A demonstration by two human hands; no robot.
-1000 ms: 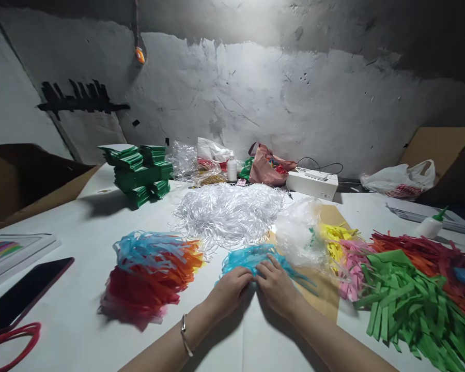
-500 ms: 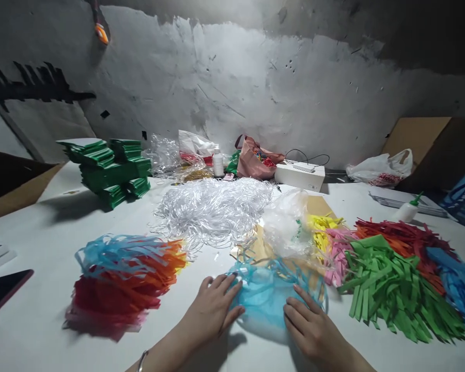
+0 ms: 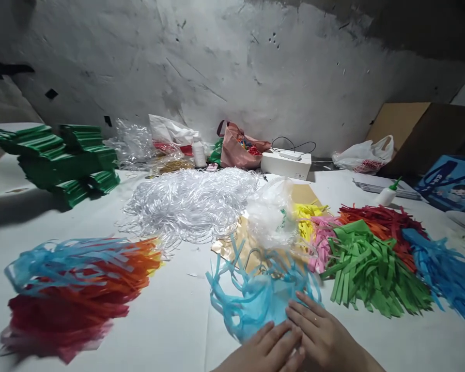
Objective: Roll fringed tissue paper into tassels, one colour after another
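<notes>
A light blue fringed tissue sheet (image 3: 261, 299) lies on the table in front of me, its cut strips spread toward the back and left. My left hand (image 3: 269, 351) is at the sheet's near edge, fingers stretched out over it and partly cut off by the bottom of the view. Close beside it, my right hand (image 3: 327, 333) lies with flat, outstretched fingers on the sheet's near right corner. The two hands nearly touch at the fingertips. What lies under the fingers is hidden.
Fringed tissue in red, orange and blue (image 3: 77, 289) lies left; green fringe (image 3: 380, 274) and blue fringe (image 3: 445, 274) lie right. White string (image 3: 189, 201), a clear plastic bag (image 3: 273, 214) and a glue bottle (image 3: 387, 194) sit farther back. Green stacks (image 3: 58, 163) stand back left.
My left hand has moved right and nearer me, from the sheet's left side to beside my right hand. The blue strips have spread out to the left. The view has turned right.
</notes>
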